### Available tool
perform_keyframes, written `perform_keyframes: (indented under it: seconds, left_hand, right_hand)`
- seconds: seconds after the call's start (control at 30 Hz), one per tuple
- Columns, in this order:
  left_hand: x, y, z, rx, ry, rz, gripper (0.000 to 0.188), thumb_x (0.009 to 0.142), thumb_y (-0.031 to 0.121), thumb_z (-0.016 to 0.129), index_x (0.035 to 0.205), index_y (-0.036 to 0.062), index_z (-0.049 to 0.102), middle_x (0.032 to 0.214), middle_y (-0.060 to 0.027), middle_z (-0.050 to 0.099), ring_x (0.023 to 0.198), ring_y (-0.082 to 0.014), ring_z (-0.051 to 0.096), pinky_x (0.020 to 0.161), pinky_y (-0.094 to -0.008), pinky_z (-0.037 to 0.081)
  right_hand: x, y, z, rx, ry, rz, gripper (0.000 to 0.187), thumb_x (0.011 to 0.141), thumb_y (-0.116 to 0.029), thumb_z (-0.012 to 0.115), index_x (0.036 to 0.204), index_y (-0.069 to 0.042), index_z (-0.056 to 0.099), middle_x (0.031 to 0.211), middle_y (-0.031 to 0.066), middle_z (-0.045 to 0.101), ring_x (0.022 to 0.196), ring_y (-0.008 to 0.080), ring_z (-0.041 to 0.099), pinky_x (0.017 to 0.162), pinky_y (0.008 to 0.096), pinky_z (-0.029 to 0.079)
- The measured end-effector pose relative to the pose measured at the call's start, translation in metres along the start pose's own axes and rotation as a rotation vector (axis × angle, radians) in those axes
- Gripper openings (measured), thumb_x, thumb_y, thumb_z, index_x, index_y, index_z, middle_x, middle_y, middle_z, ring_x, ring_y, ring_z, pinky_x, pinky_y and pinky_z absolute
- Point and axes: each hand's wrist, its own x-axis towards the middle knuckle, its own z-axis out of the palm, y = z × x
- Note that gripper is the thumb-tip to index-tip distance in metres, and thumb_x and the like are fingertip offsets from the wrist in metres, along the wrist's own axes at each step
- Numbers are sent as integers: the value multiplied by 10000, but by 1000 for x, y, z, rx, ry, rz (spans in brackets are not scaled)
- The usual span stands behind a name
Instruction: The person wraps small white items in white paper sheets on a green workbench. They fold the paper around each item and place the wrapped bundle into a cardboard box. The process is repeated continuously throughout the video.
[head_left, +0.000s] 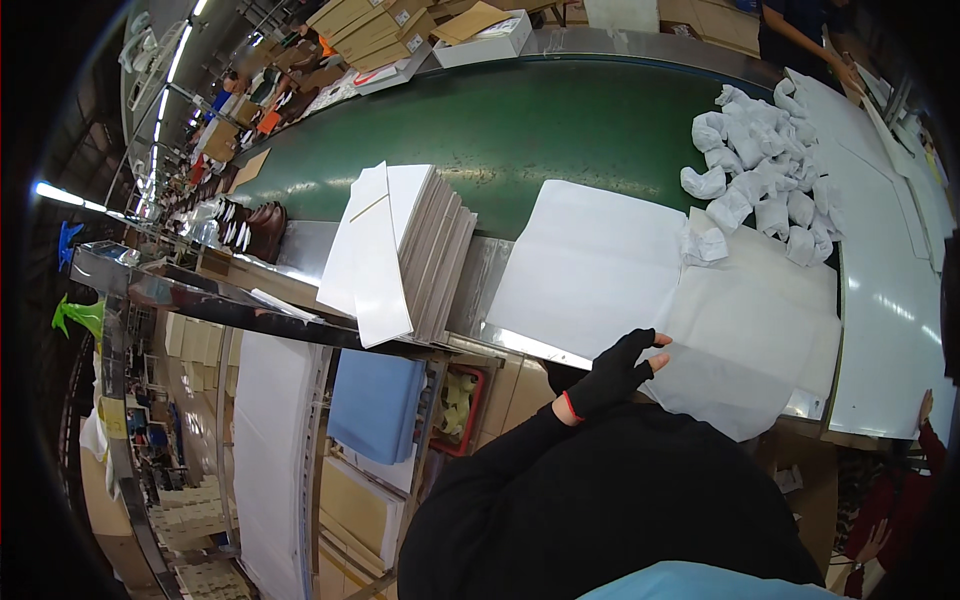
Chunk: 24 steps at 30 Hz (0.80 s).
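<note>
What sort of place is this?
Probably a shoe factory's packing area: there's a green conveyor belt, what look like brown shoes beside it, and stacked cardboard boxes beyond.

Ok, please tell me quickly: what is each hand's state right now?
Left hand: open, at the edge of the thin white paper; whether it touches cannot be told.
Right hand: not in view, so cannot be told.
</note>
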Motion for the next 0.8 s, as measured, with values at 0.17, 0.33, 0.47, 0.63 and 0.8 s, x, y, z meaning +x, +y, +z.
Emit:
perform_keyframes:
  seconds: [0.17, 0.33, 0.47, 0.63, 0.8]
  left_hand:
    - [7, -14, -2, -48, 70, 85, 345, 967, 254, 517, 1229, 31, 540, 1112, -56, 586, 1049, -124, 525, 906, -283, 415]
    - [2, -13, -4, -86, 56, -22, 293, 957, 169, 512, 1204, 22, 567, 1144, -53, 592, 1107, -144, 513, 957, -279, 377]
    - [3, -15, -8, -58, 5, -12, 318, 963, 191, 500, 1219, 13, 562, 1155, -68, 596, 1120, -153, 523, 970, -287, 371]
    - [-8, -17, -20, -69, 48, -84, 321, 963, 200, 513, 1214, 7, 561, 1148, -75, 599, 1113, -166, 536, 959, -296, 388]
    - [2, -22, -17, -146, 47, -162, 470, 894, 218, 640, 1285, 1, 494, 1136, -93, 601, 1108, -181, 538, 975, -310, 384]
  right_hand:
    - [32, 34, -22, -145, 296, -159, 319, 913, -235, 563, 1119, 0, 625, 902, 116, 680, 792, 237, 645, 688, 365, 528]
    - [135, -21, 97, 47, 175, -360, 285, 791, -112, 750, 1030, -11, 631, 1073, 105, 633, 1000, 274, 602, 906, 348, 473]
    - [174, -112, 151, 70, -139, -504, 463, 630, -325, 844, 922, -76, 583, 920, 107, 582, 933, 304, 565, 838, 388, 463]
    - [211, -89, 175, 1, -434, -493, 374, 620, -315, 832, 759, -84, 574, 756, 62, 508, 765, 276, 526, 706, 387, 436]
    - [218, -108, 170, 149, -372, -317, 300, 738, -259, 762, 803, -40, 568, 753, 93, 600, 736, 233, 605, 681, 377, 474]
